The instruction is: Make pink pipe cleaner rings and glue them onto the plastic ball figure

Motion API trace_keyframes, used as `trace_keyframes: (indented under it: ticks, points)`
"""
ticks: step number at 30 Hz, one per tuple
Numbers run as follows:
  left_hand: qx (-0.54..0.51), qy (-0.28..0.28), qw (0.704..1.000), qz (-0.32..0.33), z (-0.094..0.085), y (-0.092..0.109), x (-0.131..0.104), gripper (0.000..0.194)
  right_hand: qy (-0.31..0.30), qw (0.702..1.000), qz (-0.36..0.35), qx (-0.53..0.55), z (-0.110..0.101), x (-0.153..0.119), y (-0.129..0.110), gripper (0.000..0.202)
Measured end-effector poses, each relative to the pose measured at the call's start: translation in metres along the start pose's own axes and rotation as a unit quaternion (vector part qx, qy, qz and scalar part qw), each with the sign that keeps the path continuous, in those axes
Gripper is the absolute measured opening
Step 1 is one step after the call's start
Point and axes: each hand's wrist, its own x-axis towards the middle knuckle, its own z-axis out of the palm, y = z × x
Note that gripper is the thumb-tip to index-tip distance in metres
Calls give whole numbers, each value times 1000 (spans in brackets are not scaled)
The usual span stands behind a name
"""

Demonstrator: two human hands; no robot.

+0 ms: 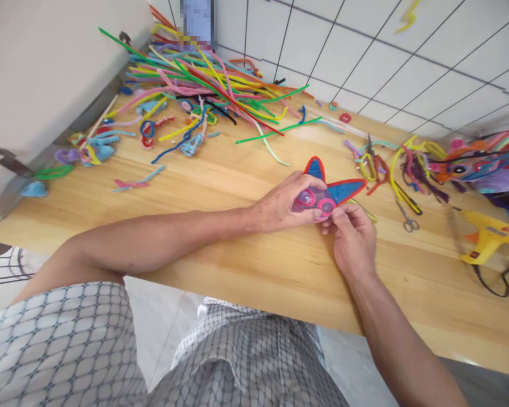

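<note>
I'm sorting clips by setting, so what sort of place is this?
Probably a craft corner, whether in a home or a small workshop I can't tell. The wooden table bears a heap of what look like coloured pipe cleaners and a yellow glue gun.

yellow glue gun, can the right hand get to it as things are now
Likely yes: only small scissors, lying flat on the tabletop, are near the way from the right hand to the yellow glue gun, though that hand is busy at the blue-eared figure.
</note>
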Motion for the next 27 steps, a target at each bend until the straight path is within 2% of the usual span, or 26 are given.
trace_keyframes:
  ticks: [7, 19, 23, 27]
  points:
    - [14, 2, 1000, -6, -1, 3, 0, 46, 1, 1000, 3, -1, 1, 0, -3, 42]
    - [46, 25, 998, 26, 7, -6, 0, 54, 20, 1000, -1, 3, 4, -1, -4, 43]
    - [57, 30, 998, 13, 6, -3, -1, 57, 27, 1000, -1, 0, 6, -1, -4, 41]
    - [25, 10, 999, -19, 1, 5, 0, 53, 33, 999, -7, 2, 7, -1, -2, 41]
